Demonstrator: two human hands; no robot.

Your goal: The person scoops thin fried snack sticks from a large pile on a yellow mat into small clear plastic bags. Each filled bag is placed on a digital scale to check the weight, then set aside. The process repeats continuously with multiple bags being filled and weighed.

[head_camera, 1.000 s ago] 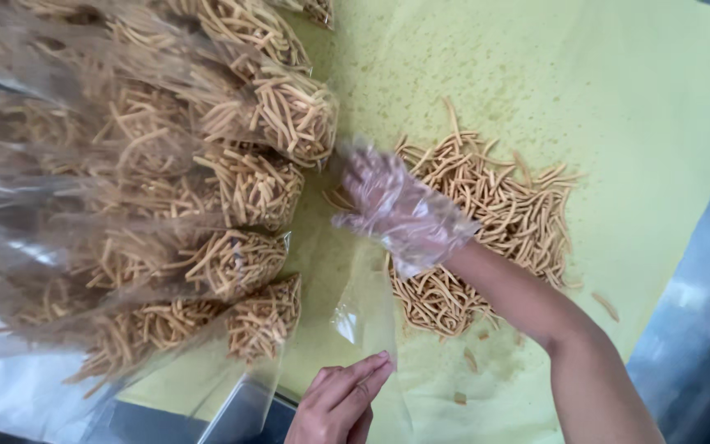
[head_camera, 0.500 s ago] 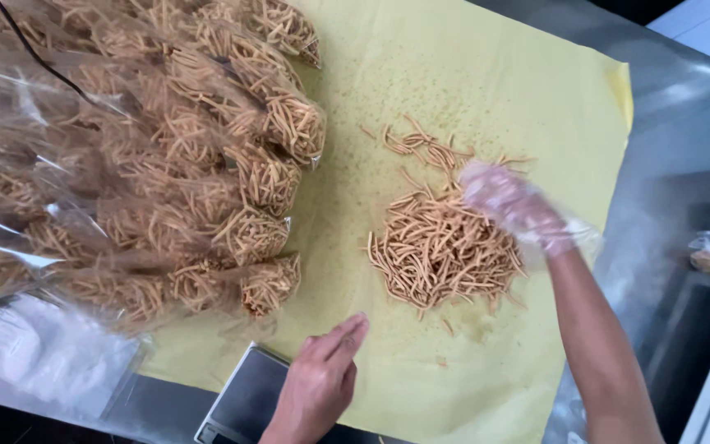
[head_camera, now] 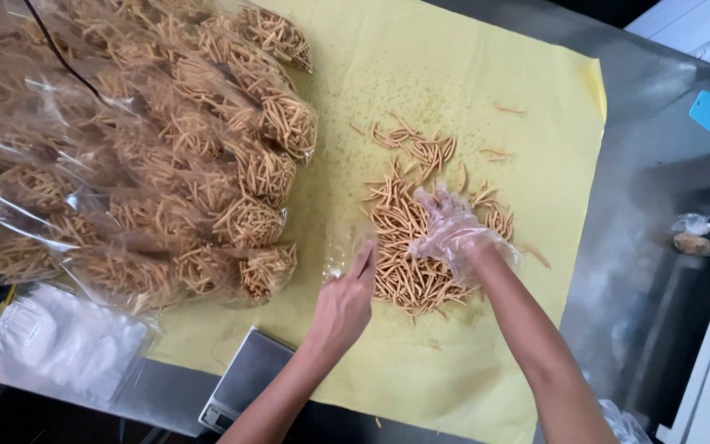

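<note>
Only the head view here: the right hand, in a thin clear plastic glove, rests on a loose pile of fried snack sticks near the middle of the yellow paper sheet. Its fingers curl into the sticks, scooping some, not clenched. The sticks mostly run top to bottom in the frame (a few strays lie crosswise further up). The bare left hand pinches the mouth of a small clear bag just left of the pile, touching its edge. Filled bags of sticks are stacked at left, a metal scale at the near edge.
</note>
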